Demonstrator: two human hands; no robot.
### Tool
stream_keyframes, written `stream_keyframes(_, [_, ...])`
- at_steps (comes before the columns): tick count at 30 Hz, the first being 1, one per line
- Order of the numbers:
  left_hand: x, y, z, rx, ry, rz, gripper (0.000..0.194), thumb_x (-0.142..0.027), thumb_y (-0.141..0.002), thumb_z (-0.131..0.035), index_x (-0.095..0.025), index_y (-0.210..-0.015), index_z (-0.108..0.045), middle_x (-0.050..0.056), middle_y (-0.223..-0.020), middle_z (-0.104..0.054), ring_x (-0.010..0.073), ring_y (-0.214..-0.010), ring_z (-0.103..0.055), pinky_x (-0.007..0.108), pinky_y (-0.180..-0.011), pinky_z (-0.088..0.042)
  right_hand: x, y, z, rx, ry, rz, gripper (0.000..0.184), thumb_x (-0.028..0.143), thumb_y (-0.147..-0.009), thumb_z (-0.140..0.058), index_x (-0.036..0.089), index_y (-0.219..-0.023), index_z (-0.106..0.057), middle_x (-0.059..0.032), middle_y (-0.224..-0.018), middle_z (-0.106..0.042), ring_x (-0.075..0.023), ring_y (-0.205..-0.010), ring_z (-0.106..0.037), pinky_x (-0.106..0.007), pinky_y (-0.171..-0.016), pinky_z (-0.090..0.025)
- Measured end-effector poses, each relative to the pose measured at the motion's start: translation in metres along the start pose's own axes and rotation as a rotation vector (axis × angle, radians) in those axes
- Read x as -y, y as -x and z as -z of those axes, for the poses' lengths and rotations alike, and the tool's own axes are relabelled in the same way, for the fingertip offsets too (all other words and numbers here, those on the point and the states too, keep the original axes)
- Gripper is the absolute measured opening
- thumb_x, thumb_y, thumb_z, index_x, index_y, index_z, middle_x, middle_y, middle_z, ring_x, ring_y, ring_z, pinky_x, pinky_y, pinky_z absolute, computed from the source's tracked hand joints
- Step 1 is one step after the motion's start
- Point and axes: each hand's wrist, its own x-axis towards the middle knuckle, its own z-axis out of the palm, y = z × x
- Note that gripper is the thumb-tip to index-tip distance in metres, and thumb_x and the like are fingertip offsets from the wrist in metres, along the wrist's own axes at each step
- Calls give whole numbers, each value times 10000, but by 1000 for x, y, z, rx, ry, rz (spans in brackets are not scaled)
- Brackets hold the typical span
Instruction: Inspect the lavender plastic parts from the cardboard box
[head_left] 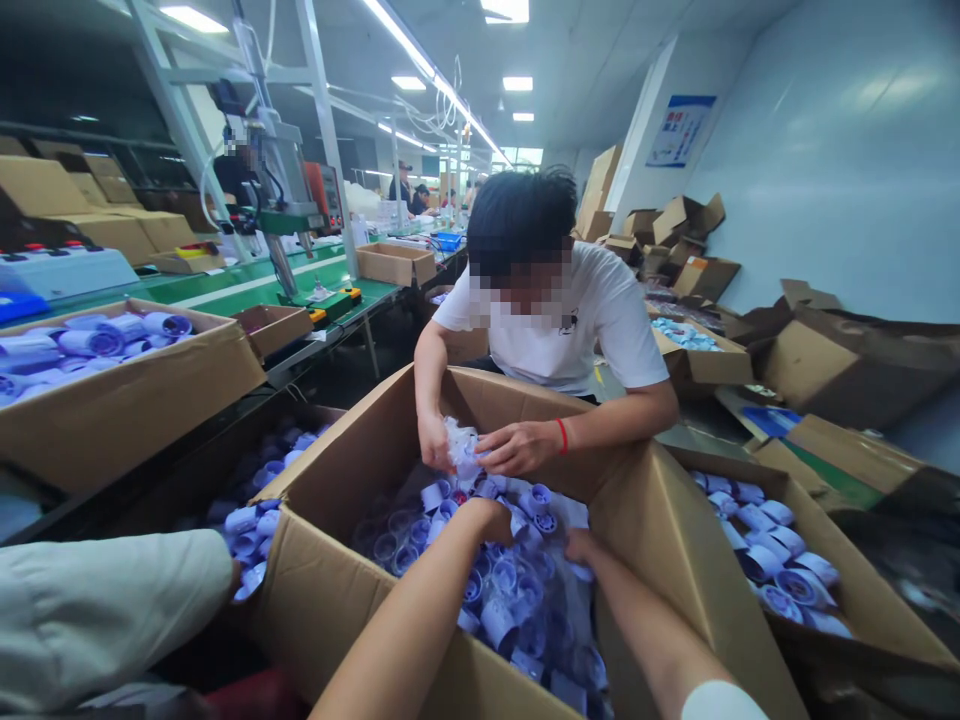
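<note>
Both my hands reach into a large cardboard box (315, 590) holding many white plastic cylindrical parts (499, 620), tinted violet by the light, some wrapped in clear film. My left hand (491, 518) is bent down over the middle of the pile; its fingers are hidden, so what it grips cannot be made out. Close to the box's right wall, my right hand (581, 546) touches a pale sheet or liner beside the parts, its fingers mostly out of sight. Across the box, a co-worker's two hands (517, 447) hold a part in crumpled clear film (463, 445).
The co-worker (525, 330) leans over the far side. Boxes of similar parts stand left (150, 390) and right (825, 520). A green workbench (225, 285) with a press machine (277, 190) runs along the left. Loose cardboard boxes (810, 370) pile up at right. A pale sleeve (112, 600) shows lower left.
</note>
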Motion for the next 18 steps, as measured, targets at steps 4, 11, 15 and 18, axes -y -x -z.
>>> stream_keyframes(4, [4,3,-5,-61,78,33,187,-263,-823,-628,-115,-714,-597,-39,-643,-579,120,-635,-589,298,-656,-510,30,6,37,136,-134,37,218,322,-844,-614,126,-750,-630,27,-677,-627,-116,-641,-614,-290,-639,-530])
stream_keyframes(11, [-2,18,-13,-200,317,-117,461,-321,-590,-766,-106,-952,-577,-53,-630,-532,136,-568,-533,277,-565,-451,92,47,52,29,-478,241,14,210,-600,-665,197,-603,-663,54,-500,-608,-142,-550,-568,-266,-560,-465])
stream_keyframes(15, [-3,27,-12,-314,433,-230,611,-357,-542,-770,-143,-1030,-473,-23,-764,-529,136,-613,-508,260,-549,-436,108,64,57,-216,-627,290,65,200,-620,-594,182,-564,-622,17,-559,-630,-165,-662,-578,-262,-634,-438])
stream_keyframes(18, [-6,30,-11,-427,481,-326,646,-349,-534,-775,-173,-1039,-414,1,-861,-529,157,-772,-510,248,-650,-442,114,74,62,-360,-726,282,74,219,-647,-566,175,-629,-622,-8,-636,-655,-172,-688,-581,-271,-659,-439])
